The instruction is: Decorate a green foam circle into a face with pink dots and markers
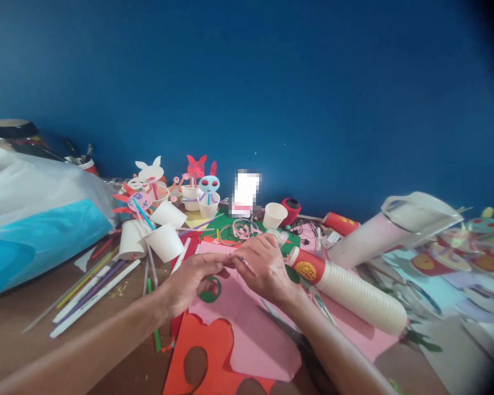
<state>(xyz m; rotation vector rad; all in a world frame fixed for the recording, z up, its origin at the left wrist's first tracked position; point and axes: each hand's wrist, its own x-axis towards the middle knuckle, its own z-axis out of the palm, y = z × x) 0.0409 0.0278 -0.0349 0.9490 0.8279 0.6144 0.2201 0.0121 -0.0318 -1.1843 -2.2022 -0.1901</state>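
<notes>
My left hand and my right hand meet fingertip to fingertip above a pink paper sheet. Both are closed in a pinch. What they hold is small and mostly hidden by the fingers; a bit of pink shows at the tips. Under them, the pink sheet has a round cut-out through which green shows. It lies partly over an orange-red sheet with large holes. Close to my right wrist lies a long stack of nested paper cups, with a red cup at its near-left end.
Paper-cup figures with cut-out heads, one a blue mask face, stand at the back. Tipped white cups and marker pens lie left, beside a plastic bag. A white tube-like roll leans at right. A blue wall rises behind.
</notes>
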